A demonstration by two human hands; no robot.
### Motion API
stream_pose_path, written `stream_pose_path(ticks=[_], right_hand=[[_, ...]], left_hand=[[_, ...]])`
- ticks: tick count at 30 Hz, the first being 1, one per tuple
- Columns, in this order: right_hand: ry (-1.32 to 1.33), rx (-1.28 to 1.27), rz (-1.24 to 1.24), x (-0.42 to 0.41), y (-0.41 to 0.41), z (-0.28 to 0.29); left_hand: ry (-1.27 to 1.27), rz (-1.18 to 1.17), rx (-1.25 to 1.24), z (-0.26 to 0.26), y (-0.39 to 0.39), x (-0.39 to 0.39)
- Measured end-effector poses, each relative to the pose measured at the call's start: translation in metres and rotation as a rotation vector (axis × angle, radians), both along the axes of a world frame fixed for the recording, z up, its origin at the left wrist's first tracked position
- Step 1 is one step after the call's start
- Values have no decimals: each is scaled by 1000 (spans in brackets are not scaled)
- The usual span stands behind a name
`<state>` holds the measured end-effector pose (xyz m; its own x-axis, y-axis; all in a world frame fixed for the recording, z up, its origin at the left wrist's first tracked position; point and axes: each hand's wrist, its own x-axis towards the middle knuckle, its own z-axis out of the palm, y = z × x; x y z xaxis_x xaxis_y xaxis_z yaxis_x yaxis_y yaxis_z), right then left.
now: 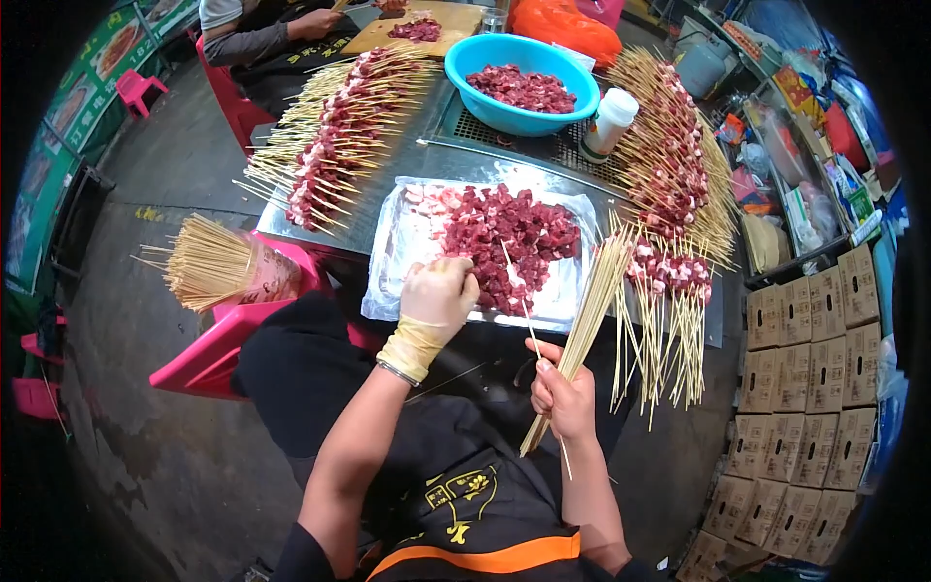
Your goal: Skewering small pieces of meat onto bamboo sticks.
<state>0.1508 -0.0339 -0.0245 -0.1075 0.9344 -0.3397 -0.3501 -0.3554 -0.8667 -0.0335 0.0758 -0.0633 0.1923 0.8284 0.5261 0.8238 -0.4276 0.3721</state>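
Observation:
My left hand (441,292), in a pale thin glove, is over the near left part of a metal tray (409,251) lined with clear plastic. Its fingers are curled in, and whether they pinch a piece is hidden. Cubes of raw red meat (502,236) fill the tray's middle and right, with paler fatty pieces (430,204) at its far left. My bare right hand (566,396) grips a bundle of bamboo skewers (588,309). Between its thumb and finger one single skewer (533,331) slants up over the tray, with a whitish piece (515,276) on its upper part.
Loaded skewers are piled at the table's left (327,145), far right (665,138) and near right (669,273). Beyond the tray stand a blue basin of meat (465,91) and a white bottle (611,124). A skewer bundle (218,265) rests on a pink stool (218,349). A co-worker (284,36) sits opposite.

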Motion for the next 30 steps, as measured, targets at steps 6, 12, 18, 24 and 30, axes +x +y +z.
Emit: stream_pose_path(ticks=[6,12,18,24,30], right_hand=[[-123,39,67,-10,-1,-3],[-290,153,102,-19,8,-9],[-269,127,35,-18,8,-2],[-322,190,119,-21,0,-6],[-421,243,147,-24,2,-6]], left_hand=[[-1373,-92,-753,4,10,-17],[-1690,-192,-848,3,10,-22],[-1725,-294,-911,3,11,-29],[-1959,-367,-944,11,10,-27],[-1794,-293,-875,15,8,-24]])
